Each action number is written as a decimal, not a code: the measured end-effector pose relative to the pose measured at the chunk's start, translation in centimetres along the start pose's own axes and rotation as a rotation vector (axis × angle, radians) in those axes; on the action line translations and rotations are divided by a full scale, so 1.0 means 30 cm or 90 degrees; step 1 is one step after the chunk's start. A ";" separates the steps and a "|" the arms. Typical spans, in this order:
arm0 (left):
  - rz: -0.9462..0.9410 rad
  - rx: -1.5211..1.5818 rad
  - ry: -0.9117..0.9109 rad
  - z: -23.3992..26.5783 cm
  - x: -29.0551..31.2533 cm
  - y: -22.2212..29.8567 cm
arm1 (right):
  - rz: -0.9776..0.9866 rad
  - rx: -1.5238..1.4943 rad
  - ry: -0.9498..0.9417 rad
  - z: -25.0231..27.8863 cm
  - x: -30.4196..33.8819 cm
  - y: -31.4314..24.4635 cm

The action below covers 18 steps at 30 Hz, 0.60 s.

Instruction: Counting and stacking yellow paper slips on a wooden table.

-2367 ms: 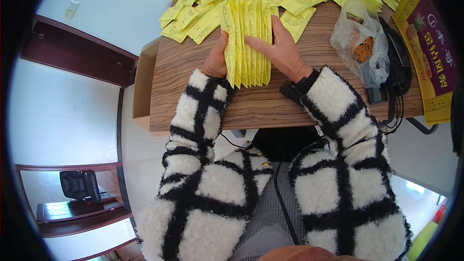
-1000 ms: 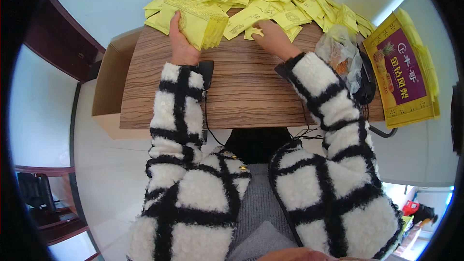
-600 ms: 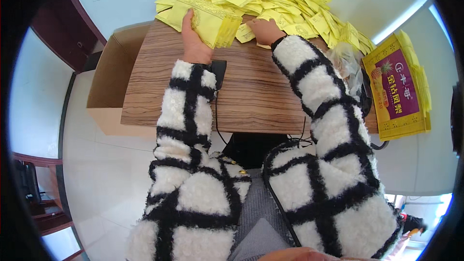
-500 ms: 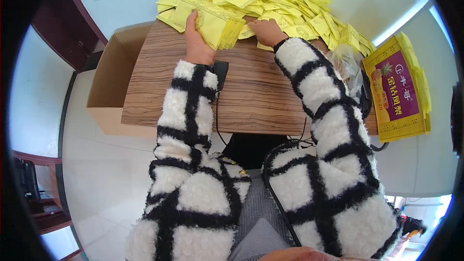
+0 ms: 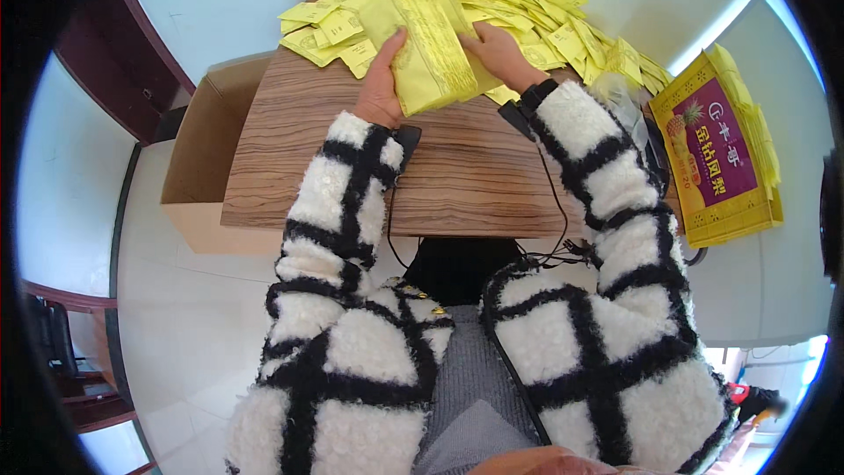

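Note:
My left hand (image 5: pixel 378 92) grips a stack of flat yellow printed packets (image 5: pixel 431 53), thumb on top, held above the far part of the table. At the stack's right side, my right hand (image 5: pixel 503 57) is closed on the edge of a yellow packet. Part of that hand's fingers is hidden behind the packets. Just behind both hands lies a large loose pile of the same packets (image 5: pixel 505 7), spread along the wall in overlapping layers.
The wood-grain table (image 5: pixel 475 176) has an open cardboard box (image 5: pixel 200 145) by its left side. At the right stands a yellow and purple printed packaging box (image 5: pixel 716 154), near a clear plastic bag (image 5: pixel 615 92). Black cables (image 5: pixel 556 189) run from both wrists past the table's front edge.
My right hand has come up out of the pile to the stack's right side. The stack in my left hand has moved right and turned, its packets now fanned.

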<state>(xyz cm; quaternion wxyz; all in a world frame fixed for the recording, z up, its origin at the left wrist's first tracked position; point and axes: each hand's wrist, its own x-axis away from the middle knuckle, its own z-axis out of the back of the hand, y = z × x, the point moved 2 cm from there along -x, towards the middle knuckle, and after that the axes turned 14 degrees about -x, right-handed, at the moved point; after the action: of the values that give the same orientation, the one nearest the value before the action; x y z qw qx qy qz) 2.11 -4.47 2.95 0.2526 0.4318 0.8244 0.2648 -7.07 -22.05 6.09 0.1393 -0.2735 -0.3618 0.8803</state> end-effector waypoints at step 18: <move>0.063 -0.016 -0.077 -0.027 -0.003 -0.060 | -0.009 -0.094 0.104 -0.022 0.155 -0.143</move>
<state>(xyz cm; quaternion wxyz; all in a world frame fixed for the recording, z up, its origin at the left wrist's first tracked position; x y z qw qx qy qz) 0.60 -5.61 2.39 0.2940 0.4837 0.7821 0.2607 -10.25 -16.62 7.00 0.1538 -0.3511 -0.4151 0.8251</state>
